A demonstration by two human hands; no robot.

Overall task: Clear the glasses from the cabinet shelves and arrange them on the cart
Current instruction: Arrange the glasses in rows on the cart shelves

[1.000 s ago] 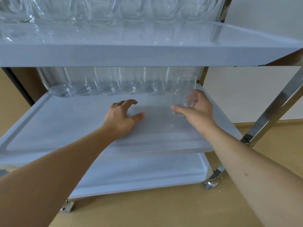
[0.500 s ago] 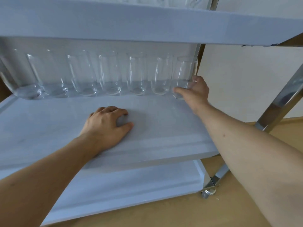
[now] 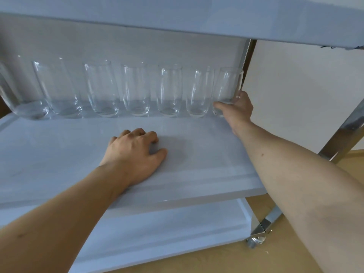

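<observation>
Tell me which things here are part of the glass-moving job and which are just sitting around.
Part of the job:
- right hand gripping the end glass
- row of glasses
- cart's middle shelf
- left hand resting on that shelf

Just around:
- caster wheel
- floor

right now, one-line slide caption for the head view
Right hand grips the clear tumbler glass at the row's right end on the white cart shelf; left hand rests there.

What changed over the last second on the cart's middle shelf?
The right hand carried the clear glass tumbler from mid-shelf back to the right end of the row of glasses, still gripping it. The left hand stayed resting on the white middle shelf.
</observation>
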